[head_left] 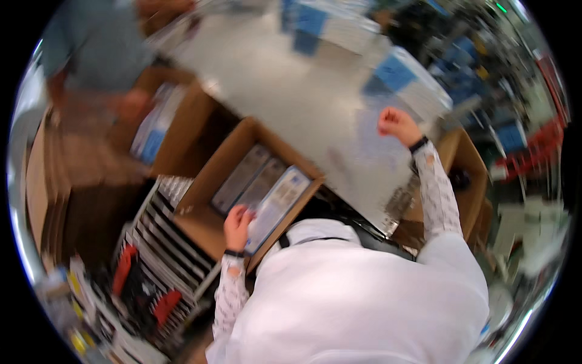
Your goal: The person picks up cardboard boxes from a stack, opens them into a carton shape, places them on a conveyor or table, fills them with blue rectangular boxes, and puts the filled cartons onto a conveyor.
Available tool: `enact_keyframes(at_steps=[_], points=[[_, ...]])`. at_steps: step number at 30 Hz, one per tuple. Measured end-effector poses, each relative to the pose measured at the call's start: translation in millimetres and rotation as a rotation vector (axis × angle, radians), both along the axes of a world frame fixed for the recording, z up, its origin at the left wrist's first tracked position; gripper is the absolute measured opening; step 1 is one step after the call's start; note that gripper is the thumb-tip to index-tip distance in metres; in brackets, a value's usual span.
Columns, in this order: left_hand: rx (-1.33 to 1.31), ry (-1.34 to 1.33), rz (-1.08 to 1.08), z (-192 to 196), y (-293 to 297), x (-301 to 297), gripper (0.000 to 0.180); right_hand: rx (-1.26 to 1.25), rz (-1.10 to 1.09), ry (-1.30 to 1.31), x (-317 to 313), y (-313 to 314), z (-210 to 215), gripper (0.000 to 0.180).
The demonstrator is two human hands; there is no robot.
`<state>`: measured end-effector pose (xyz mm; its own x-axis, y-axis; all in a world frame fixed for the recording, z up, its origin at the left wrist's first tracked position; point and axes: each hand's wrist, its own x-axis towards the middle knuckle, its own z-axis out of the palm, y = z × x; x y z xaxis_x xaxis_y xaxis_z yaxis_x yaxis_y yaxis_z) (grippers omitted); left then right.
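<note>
At the near side of an open cardboard box (pixel 203 225), the person's left hand (pixel 237 227) has its fingers bent narrow; I cannot tell whether they grip. A white-and-blue packet (pixel 279 206) lies in the box, just right of those fingers. Right of the box, the right hand (pixel 400 126) hovers, fingers curled, contents unclear, above the pale desk (pixel 273 79).

Matt cardboard box (pixel 204 233), smooth, faintly glossy table (pixel 285 97), matt cloth shirt (pixel 357 297).
</note>
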<state>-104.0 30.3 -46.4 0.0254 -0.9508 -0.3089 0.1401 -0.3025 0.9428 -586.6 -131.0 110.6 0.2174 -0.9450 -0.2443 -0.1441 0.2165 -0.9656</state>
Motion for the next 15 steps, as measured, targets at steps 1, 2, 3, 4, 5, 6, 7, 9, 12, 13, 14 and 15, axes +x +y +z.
enact_keyframes(at_steps=[1,2,3,4,5,6,7,9,12,13,14,15], points=[[-0.033,-0.016,-0.04,10,-4,-5,0.016,0.088,0.121,-0.039,53,13,3,0.006],[-0.078,-0.136,-0.119,11,-6,-2,0.019,0.108,0.298,-0.059,107,25,-10,0.007],[-0.087,-0.155,-0.129,14,-7,-1,0.02,0.117,0.48,-0.077,156,32,-22,0.008],[-0.107,-0.147,-0.167,18,-11,-7,0.021,-0.107,0.658,-0.076,188,35,-48,0.011],[-0.115,-0.183,-0.164,22,-12,-5,0.021,0.03,0.692,-0.076,226,39,-52,0.011],[-0.133,-0.211,-0.181,25,-12,-3,0.022,0.02,0.707,0.075,253,39,-58,0.01],[-0.138,-0.283,-0.168,28,-7,0,0.022,0.163,0.706,-0.023,268,38,-80,0.01],[-0.16,-0.416,-0.161,29,-3,6,0.023,0.353,0.733,-0.083,291,34,-95,0.01],[-0.138,-0.3,-0.112,21,7,15,0.021,0.453,0.865,0.006,304,31,-106,0.01],[-0.092,-0.214,-0.119,17,9,15,0.021,0.448,0.926,0.044,309,27,-108,0.01],[-0.047,-0.13,-0.128,15,10,16,0.02,0.441,0.986,0.078,314,24,-108,0.01],[-0.003,-0.045,-0.139,13,12,16,0.02,0.456,1.019,0.107,318,22,-107,0.01]])
